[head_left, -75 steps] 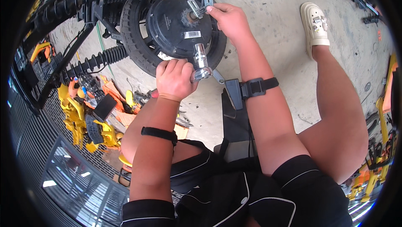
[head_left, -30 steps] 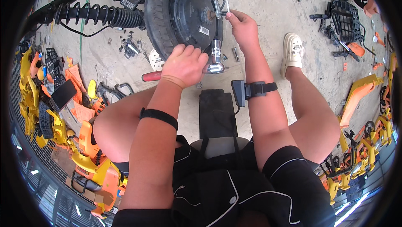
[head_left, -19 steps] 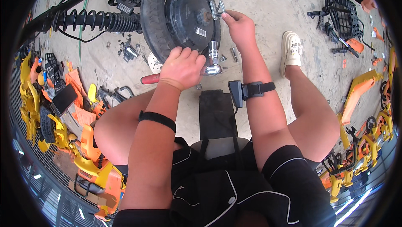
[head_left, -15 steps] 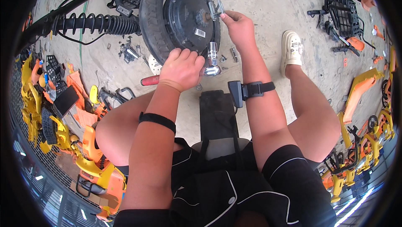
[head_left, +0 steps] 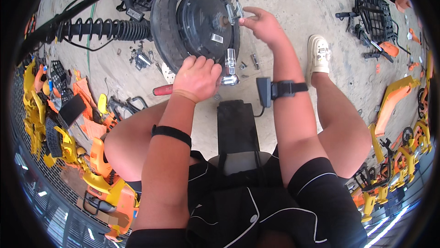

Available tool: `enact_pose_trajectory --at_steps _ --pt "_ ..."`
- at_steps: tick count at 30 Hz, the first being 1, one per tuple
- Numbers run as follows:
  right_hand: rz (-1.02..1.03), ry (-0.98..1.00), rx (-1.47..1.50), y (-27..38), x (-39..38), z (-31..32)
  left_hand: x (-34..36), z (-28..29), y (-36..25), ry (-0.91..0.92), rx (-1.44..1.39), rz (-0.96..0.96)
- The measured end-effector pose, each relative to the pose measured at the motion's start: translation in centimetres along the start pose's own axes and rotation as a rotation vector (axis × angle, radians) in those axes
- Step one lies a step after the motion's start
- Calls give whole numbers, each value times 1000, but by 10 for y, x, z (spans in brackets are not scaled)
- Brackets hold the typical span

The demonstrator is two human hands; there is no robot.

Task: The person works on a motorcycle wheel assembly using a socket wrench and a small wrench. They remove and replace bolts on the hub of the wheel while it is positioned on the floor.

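Observation:
My left hand [head_left: 197, 79] is closed round a ratchet wrench with a red handle [head_left: 162, 90]. A shiny socket [head_left: 230, 60] points up from the ratchet's head, apart from the wheel. Ahead, the black hub wheel [head_left: 201, 21] stands upright, its threaded axle [head_left: 223, 21] sticking out on the right. A metal bracket [head_left: 233, 13] with a curved rod sits by the axle end. My right hand [head_left: 265, 27] has thumb and index finger at a small bolt [head_left: 236, 20] on this bracket; the fingertips partly hide it.
A black coil-spring shock absorber [head_left: 105, 27] runs left from the wheel. Small loose hardware [head_left: 140, 58] and a metal socket-like piece [head_left: 255, 61] lie on the concrete floor. A black basket-like part [head_left: 376, 16] lies far right. Orange and yellow body panels [head_left: 94, 156] crowd both sides.
My right wrist has turned and its forearm has swung right, while the fingertips stay by the bracket. The ratchet in my left hand has shifted slightly left.

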State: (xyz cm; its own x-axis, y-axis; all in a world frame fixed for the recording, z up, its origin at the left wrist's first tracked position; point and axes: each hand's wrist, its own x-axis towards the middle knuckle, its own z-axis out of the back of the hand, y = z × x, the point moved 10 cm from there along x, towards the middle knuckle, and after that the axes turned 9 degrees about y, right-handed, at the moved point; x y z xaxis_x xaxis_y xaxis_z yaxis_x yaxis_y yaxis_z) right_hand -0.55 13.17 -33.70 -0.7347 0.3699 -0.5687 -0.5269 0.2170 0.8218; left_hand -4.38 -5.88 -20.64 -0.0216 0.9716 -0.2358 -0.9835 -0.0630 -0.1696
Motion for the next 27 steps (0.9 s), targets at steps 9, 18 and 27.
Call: enact_pose_trajectory --at_steps 9,18,27 --pt "33 432 -520 37 29 -11 -6 -5 5 -42 -33 -8" --pt "-19 462 -255 31 38 -10 -10 -13 7 -49 -86 -2" --pt "-5 354 -159 28 42 -12 -10 -16 7 -22 -86 -8"
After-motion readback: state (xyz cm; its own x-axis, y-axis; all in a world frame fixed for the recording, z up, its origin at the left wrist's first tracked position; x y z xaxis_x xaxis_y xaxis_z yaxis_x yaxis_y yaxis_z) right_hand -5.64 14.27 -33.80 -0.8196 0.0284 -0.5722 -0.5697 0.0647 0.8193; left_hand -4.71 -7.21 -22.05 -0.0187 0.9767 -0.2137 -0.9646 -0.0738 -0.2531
